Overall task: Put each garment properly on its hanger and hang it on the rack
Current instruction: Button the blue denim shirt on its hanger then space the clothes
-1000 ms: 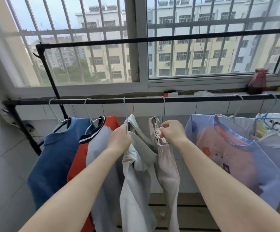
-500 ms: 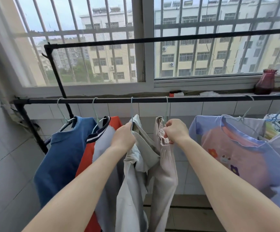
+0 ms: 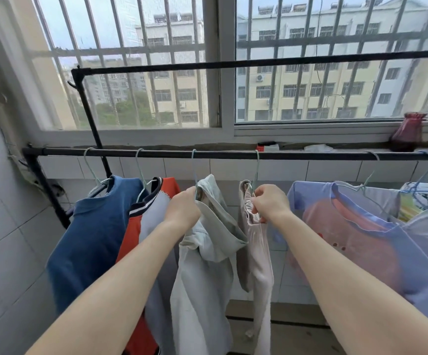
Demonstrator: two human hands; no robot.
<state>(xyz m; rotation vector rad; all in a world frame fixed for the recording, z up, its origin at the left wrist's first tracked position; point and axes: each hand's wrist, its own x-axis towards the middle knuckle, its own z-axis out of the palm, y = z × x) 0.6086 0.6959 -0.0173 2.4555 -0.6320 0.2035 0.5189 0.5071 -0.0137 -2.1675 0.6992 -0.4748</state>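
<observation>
Two bare forearms reach up from 6 o'clock toward mid-frame. Left hand (image 3: 183, 213) clenched around the neck of a pale green wire hanger (image 3: 195, 172) and the collar of a pale grey-white hooded cotton top (image 3: 202, 265). Right hand (image 3: 269, 204) pinches the gathered elastic waistband of a beige-pink pair of soft trousers (image 3: 255, 257), just below the second pale green wire hanger (image 3: 257, 170).

Both garments hang just beside each other at frame centre; both hooks already over the black metal rack rail (image 3: 310, 155), which runs 9 to 3 o'clock.

Step in hand, by my reading: spacing and squaring the two pieces. To do it well:
- slide each hook along the rail, don't drag cloth
- part them so the fabrics no longer touch
- level the waistband on its hanger; it looks bunched at 12 o'clock of the right hand
- hood looks slumped toward 3 o'clock, smooth it down

Orientation: trousers' long axis vertical, waist at 12, leg ends at 6. Hooded top likewise vertical, collar at 12, hem toward 6. Both appear to hang edge-on to the viewer.

Flanking: dark blue knit top (image 3: 92, 239) and orange-and-grey shirt (image 3: 146, 226) toward 9 o'clock; lilac-and-pink printed tee (image 3: 361, 239) toward 3 o'clock. Farther back, white tiled wall, then a dark red glass vase (image 3: 407, 134) on the sill at 2 o'clock, barred window beyond
</observation>
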